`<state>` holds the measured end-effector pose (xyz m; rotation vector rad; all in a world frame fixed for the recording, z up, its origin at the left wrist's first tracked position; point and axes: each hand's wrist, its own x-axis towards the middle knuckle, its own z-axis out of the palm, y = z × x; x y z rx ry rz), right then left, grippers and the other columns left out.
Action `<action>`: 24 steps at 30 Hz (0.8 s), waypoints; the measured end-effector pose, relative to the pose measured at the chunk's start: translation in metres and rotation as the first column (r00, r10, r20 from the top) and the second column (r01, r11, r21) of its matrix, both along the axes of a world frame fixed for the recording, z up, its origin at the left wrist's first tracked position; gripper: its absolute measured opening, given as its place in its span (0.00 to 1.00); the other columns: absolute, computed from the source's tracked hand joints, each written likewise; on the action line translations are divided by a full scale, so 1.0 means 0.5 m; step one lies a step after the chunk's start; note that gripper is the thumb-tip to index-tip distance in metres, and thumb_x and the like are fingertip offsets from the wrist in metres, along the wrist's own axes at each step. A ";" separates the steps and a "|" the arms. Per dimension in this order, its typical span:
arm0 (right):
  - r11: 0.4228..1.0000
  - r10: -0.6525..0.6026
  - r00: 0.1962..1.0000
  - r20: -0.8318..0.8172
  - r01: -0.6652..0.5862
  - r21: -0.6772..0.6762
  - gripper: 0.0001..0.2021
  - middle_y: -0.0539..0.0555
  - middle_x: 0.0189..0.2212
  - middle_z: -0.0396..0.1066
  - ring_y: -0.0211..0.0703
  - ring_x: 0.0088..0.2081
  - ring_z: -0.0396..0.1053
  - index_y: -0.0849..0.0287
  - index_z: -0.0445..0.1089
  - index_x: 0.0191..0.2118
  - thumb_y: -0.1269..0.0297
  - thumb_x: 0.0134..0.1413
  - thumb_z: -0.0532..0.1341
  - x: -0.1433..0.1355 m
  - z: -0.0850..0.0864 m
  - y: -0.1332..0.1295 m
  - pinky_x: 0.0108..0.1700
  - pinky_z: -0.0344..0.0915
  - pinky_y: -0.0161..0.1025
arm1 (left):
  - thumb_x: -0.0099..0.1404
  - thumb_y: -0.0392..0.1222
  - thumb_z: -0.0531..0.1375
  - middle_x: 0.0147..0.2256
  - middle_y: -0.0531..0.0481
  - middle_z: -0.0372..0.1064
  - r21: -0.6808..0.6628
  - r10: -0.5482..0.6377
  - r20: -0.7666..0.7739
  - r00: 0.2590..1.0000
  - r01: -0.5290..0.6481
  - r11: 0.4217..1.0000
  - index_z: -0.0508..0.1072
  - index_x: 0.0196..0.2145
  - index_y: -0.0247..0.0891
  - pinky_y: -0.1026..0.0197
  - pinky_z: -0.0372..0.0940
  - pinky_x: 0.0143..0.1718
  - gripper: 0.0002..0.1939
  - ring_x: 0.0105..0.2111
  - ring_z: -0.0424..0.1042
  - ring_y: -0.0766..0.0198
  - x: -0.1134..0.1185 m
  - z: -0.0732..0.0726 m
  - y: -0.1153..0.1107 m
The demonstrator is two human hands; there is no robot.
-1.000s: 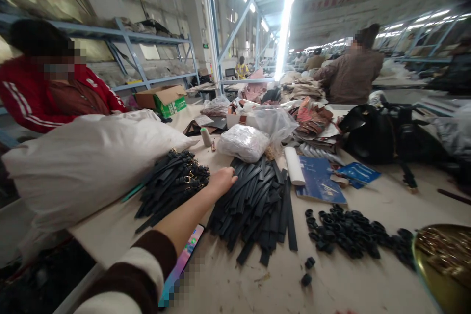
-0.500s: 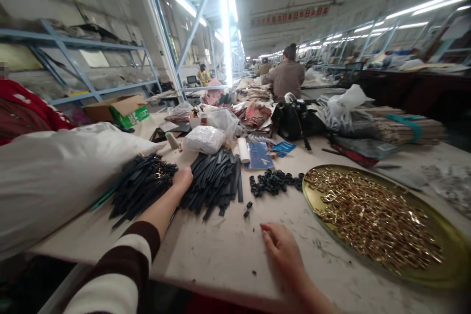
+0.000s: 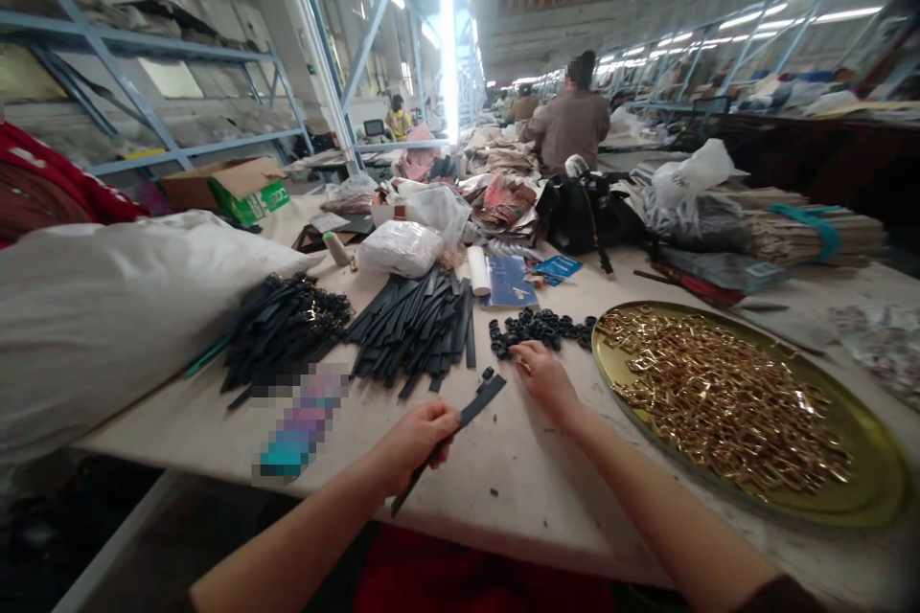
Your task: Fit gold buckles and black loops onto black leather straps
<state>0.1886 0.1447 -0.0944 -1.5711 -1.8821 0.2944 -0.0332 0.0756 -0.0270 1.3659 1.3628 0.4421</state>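
Observation:
My left hand is closed around a flat black strap, whose ends stick out on both sides of the fist. At the near edge of a pile of small black loops, my right hand has its fingertips, thumb and forefinger a little apart. Whether they touch a loop I cannot make out. Beyond my left hand lies a heap of plain black straps. Left of it is another heap of black straps with gold fittings.
A round gold tray holds many gold metal buckles at the right. A large white sack bulges over the table's left side. Behind the straps are a plastic-wrapped bundle, a blue booklet and a black bag.
My left hand has come from between the strap heaps toward me, now with a black strap in it. My right hand has moved forward to the loops.

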 end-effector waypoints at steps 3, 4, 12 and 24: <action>0.996 0.070 0.990 0.126 -0.062 -0.061 0.10 0.56 0.37 0.67 0.42 0.36 0.67 0.59 0.69 0.38 0.73 0.50 0.54 0.009 0.005 0.035 0.40 0.61 0.37 | 0.53 0.41 0.56 0.26 0.53 0.66 -0.287 0.118 0.206 0.971 -0.056 0.956 0.63 0.29 0.34 0.71 0.58 0.20 0.08 0.21 0.66 0.72 0.022 -0.004 -0.027; 0.994 0.087 0.983 0.159 -0.075 -0.081 0.09 0.56 0.36 0.67 0.42 0.35 0.67 0.59 0.69 0.36 0.72 0.50 0.54 0.012 0.006 0.042 0.38 0.61 0.37 | 0.51 0.38 0.57 0.28 0.51 0.67 -0.378 0.182 0.263 0.948 -0.072 0.923 0.64 0.30 0.34 0.71 0.60 0.21 0.08 0.23 0.68 0.72 0.026 -0.004 -0.028; 0.980 0.150 0.957 0.249 -0.110 -0.168 0.06 0.55 0.31 0.64 0.42 0.32 0.63 0.59 0.66 0.27 0.69 0.51 0.53 0.022 0.018 0.037 0.36 0.58 0.37 | 0.49 0.32 0.57 0.30 0.47 0.70 -0.626 0.362 0.316 0.877 -0.094 0.774 0.66 0.30 0.32 0.73 0.62 0.23 0.07 0.24 0.69 0.72 0.036 -0.027 -0.002; 0.816 -0.426 0.404 -0.809 -0.215 -0.537 0.16 0.47 0.23 0.65 0.33 0.25 0.63 0.57 0.70 0.39 0.55 0.44 0.63 -0.019 0.039 -0.211 0.31 0.64 0.34 | 0.51 0.33 0.53 0.28 0.57 0.62 -0.453 0.098 0.362 0.927 0.083 0.888 0.67 0.43 0.41 0.70 0.54 0.24 0.21 0.22 0.60 0.74 0.035 -0.054 -0.055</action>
